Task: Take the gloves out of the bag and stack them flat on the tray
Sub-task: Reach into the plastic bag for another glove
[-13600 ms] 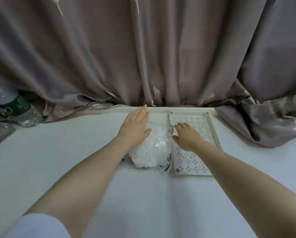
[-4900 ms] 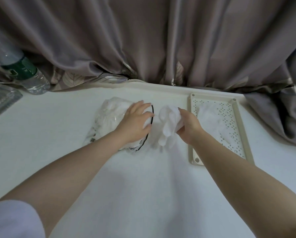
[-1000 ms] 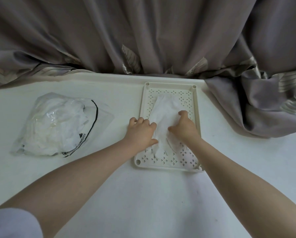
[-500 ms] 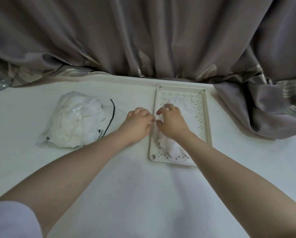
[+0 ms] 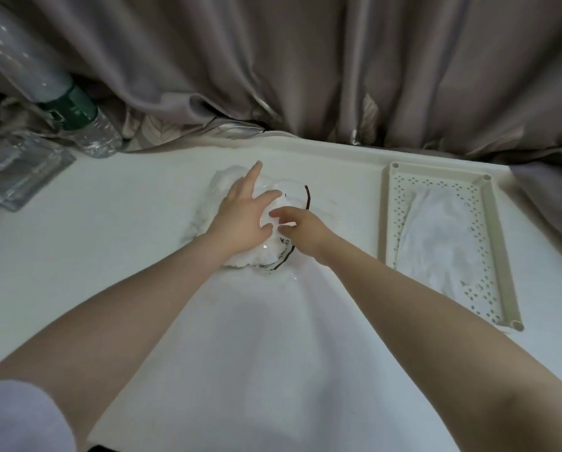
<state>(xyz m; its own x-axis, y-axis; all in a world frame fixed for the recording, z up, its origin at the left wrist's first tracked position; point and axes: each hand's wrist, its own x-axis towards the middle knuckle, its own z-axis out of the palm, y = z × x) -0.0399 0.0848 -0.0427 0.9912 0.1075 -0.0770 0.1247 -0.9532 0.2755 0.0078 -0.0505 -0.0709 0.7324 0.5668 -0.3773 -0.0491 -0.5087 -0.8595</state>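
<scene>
In the middle of the frame, a little above centre, both hands are at the bag (image 5: 240, 223), a clear plastic one full of white gloves that lies on the white table (image 5: 110, 256). The left hand (image 5: 240, 220) lies flat on top of the bag with straight, spread fingers, so it presses and does not grasp. The right hand (image 5: 301, 228) is at the right end of the bag, beside the black printed line, with thumb and forefinger bent toward each other; I cannot tell if they already pinch a glove or only the plastic film.

At the right of the frame stands the perforated tray (image 5: 498, 243), well apart from the bag. White gloves on the tray (image 5: 436, 239) already lie there flat, so I judge the task is partly done and many gloves remain in the bag.

The step in hand seems to be pulling out the next glove. To do it well, the left hand should hold the bag down firmly, because the film is light and will slide on the smooth table. The right hand should take only one glove, by its cuff if possible, and draw it out low and sideways toward the tray. A quick pull may bring out a whole bundle. On the tray it should be smoothed on top of the others.
</scene>
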